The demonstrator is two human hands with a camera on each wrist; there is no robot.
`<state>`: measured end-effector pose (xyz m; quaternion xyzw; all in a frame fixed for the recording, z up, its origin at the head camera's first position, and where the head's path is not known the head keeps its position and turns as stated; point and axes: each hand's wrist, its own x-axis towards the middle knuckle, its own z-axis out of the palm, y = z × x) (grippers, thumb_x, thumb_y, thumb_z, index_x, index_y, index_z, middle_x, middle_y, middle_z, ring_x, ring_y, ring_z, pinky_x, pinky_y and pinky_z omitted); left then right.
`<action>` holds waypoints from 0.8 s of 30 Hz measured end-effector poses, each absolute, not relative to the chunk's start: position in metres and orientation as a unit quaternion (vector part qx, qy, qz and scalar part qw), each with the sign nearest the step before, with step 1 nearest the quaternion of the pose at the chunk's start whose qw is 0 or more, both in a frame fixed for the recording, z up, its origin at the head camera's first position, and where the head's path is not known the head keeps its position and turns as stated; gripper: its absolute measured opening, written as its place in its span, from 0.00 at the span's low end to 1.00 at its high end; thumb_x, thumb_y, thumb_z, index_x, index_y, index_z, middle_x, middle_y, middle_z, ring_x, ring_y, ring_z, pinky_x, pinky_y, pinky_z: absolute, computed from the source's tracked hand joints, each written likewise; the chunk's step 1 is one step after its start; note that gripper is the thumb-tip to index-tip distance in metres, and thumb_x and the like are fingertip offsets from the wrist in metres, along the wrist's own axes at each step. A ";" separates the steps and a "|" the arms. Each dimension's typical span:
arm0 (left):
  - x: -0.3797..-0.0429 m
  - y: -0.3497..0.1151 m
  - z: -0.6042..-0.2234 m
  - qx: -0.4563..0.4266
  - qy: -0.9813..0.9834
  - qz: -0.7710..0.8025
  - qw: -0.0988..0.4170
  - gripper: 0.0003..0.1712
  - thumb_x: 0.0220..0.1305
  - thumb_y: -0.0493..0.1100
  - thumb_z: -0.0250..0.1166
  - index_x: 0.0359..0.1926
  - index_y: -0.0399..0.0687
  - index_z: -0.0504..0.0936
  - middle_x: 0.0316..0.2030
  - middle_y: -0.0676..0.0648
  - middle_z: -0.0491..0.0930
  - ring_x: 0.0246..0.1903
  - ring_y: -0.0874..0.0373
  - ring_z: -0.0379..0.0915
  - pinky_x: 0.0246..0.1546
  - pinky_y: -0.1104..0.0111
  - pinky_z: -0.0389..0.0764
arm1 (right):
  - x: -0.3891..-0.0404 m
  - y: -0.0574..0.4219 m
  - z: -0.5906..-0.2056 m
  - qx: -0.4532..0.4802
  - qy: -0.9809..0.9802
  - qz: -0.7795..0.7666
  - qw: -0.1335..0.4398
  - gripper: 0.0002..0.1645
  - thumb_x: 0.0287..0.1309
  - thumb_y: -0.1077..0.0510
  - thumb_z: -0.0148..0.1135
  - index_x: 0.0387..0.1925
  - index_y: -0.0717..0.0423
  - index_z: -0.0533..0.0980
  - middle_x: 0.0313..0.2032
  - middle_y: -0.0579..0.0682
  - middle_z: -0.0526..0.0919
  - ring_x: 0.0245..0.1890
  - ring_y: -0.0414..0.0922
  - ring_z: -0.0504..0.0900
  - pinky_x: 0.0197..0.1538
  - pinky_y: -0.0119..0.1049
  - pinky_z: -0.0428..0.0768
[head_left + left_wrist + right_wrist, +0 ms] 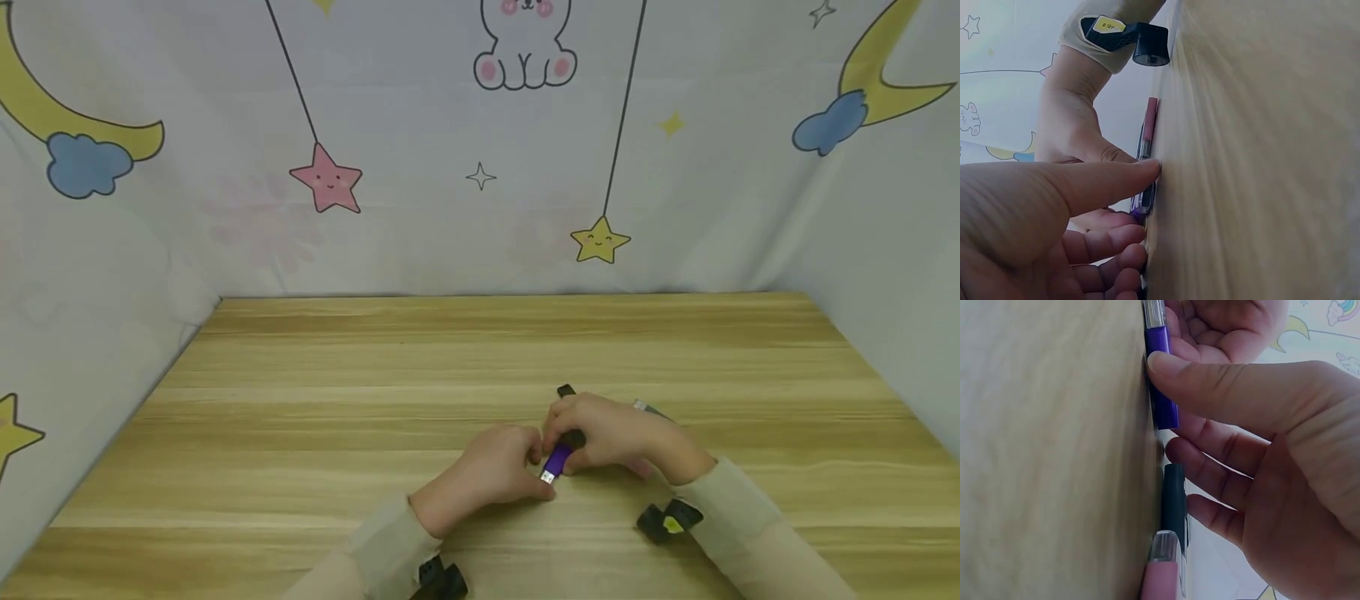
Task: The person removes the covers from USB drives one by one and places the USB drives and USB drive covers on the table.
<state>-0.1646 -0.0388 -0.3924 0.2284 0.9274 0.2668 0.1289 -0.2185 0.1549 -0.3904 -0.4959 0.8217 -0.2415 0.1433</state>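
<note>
A purple USB stick [557, 459] lies on the wooden table, its silver plug [548, 477] pointing toward the left hand. My right hand [611, 429] pinches its purple body; in the right wrist view the thumb [1169, 364] presses against the side. My left hand [491, 467] is at the plug end, thumb and bent fingers on either side with a gap between them. Partly under the right hand are dark pieces, one a black end [566, 390]. The right wrist view shows a dark stick [1174, 494] and a pink USB stick [1160, 579] behind the purple one.
A grey USB stick [651, 409] lies just beyond the right wrist, mostly covered by the arm. Behind the wooden table [375, 358] hangs a white cloth [420, 242] with stars and moons. Small black cameras [660, 523] are strapped to both wrists.
</note>
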 end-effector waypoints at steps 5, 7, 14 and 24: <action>-0.164 -0.039 -0.393 0.231 0.929 0.263 0.124 0.15 0.45 0.46 0.77 0.27 0.45 0.78 0.21 0.57 0.70 0.21 0.65 0.61 0.22 0.74 0.64 | -0.218 0.154 -0.391 -0.498 0.820 -0.242 0.147 0.12 0.46 0.66 0.72 0.36 0.53 0.84 0.38 0.41 0.80 0.43 0.37 0.77 0.50 0.34 0.76; -0.164 -0.039 -0.394 0.230 0.929 0.262 0.123 0.14 0.45 0.45 0.76 0.27 0.45 0.79 0.21 0.57 0.70 0.20 0.65 0.61 0.22 0.74 0.64 | -0.217 0.154 -0.392 -0.500 0.820 -0.240 0.146 0.11 0.47 0.65 0.72 0.36 0.53 0.84 0.38 0.41 0.80 0.43 0.37 0.76 0.50 0.34 0.76; -0.165 -0.040 -0.394 0.225 0.927 0.272 0.130 0.11 0.47 0.42 0.74 0.27 0.44 0.80 0.20 0.56 0.71 0.19 0.66 0.63 0.21 0.75 0.65 | -0.217 0.151 -0.391 -0.500 0.821 -0.236 0.145 0.09 0.49 0.65 0.71 0.34 0.54 0.82 0.37 0.41 0.79 0.41 0.36 0.76 0.48 0.32 0.76; -0.167 -0.042 -0.392 0.228 0.918 0.297 0.128 0.08 0.47 0.38 0.72 0.25 0.44 0.78 0.19 0.56 0.71 0.19 0.66 0.63 0.21 0.75 0.66 | -0.218 0.151 -0.394 -0.487 0.826 -0.243 0.147 0.10 0.49 0.62 0.70 0.36 0.54 0.82 0.37 0.40 0.78 0.40 0.34 0.74 0.47 0.31 0.75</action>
